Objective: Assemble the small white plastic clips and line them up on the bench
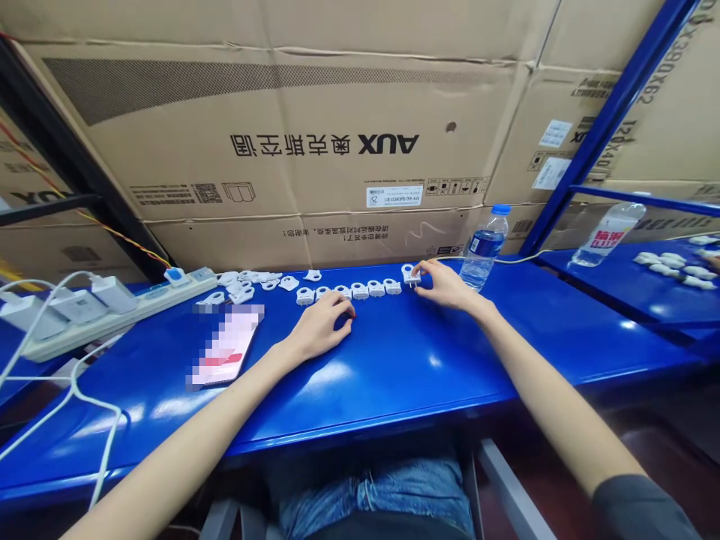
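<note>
My right hand [447, 285] pinches a white two-pin plug with a ring-shaped top [410, 274] at the right end of a row. Its prongs point down toward the blue tabletop [394, 360]. Several similar white plugs [360, 290] stand side by side in that row, rings up. In front of the row rests my left hand [323, 326], fingers curled and thumb tip close to the index finger. A tiny red spot shows at those fingertips; what it is I cannot make out. Part of the row lies hidden behind the left knuckles.
Loose white ring-shaped pieces [244, 285] lie at back left, near a pink phone [228, 349]. A power strip [146, 304] with chargers and cables is at left. Two bottles, one blue-capped [484, 247], one red-labelled [610, 234], stand right. Cardboard boxes [315, 97] form the back.
</note>
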